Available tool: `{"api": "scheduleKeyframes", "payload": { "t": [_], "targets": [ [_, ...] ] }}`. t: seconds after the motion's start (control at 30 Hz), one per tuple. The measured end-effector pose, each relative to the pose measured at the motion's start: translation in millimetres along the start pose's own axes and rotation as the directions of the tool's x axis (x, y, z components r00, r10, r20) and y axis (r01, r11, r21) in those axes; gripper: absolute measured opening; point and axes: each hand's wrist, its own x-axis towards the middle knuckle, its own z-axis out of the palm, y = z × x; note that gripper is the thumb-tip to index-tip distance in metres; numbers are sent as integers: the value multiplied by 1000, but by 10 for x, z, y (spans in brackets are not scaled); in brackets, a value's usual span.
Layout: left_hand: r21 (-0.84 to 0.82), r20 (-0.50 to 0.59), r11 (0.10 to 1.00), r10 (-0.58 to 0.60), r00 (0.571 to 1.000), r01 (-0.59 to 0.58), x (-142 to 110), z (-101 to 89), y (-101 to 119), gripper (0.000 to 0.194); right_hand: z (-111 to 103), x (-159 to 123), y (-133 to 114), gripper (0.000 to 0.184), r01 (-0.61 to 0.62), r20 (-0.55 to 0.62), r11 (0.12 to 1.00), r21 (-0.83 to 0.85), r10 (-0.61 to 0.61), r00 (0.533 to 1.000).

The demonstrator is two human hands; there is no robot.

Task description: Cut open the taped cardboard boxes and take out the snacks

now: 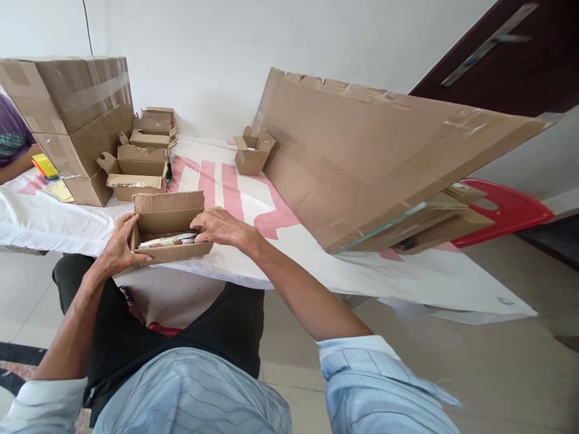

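Observation:
A small open cardboard box [174,255] sits at the table's near edge, its back flap standing up. Inside lie flat, pale packets [169,240], whose kind I cannot make out. My left hand [118,248] grips the box's left end, thumb along the front wall and fingers around the side. Over the right end bends my right hand [221,226], fingers curled across the rim, their tips inside by the packets' right end. Whether those fingertips press on the packets is hard to tell.
Several open cardboard boxes [138,170] stand behind, beside stacked taped cartons [76,114]. Another small box [251,160] sits near a large leaning cardboard sheet [362,157]. A red chair [511,208] is at right. A co-worker's arm [15,166] shows at far left.

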Motion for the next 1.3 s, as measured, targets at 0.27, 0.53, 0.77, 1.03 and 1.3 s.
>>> {"api": "scheduleKeyframes", "payload": {
  "t": [0.27, 0.53, 0.77, 1.03, 1.3],
  "targets": [
    [-6, 52, 1000, 16, 999, -16, 42, -33, 9, 133, 94, 176, -52, 20, 53, 28, 996, 73, -55, 998],
    [-30, 87, 999, -15, 996, 18, 138, -15, -13, 141, 246, 292, 65, 31, 32, -23, 976, 214, -27, 999],
    [-66, 64, 998, -17, 998, 21, 162, 7, 10, 135, 264, 458, 26, 14, 81, 48, 944, 319, -102, 994],
    [-51, 32, 999, -17, 999, 18, 158, 23, 3, 131, 297, 444, -18, 23, 35, -73, 935, 354, -10, 997],
    [-35, 47, 999, -35, 998, 37, 198, 6, 7, 128, 17, 405, 237, 22, 35, -229, 860, 510, 96, 969]
  ]
}}
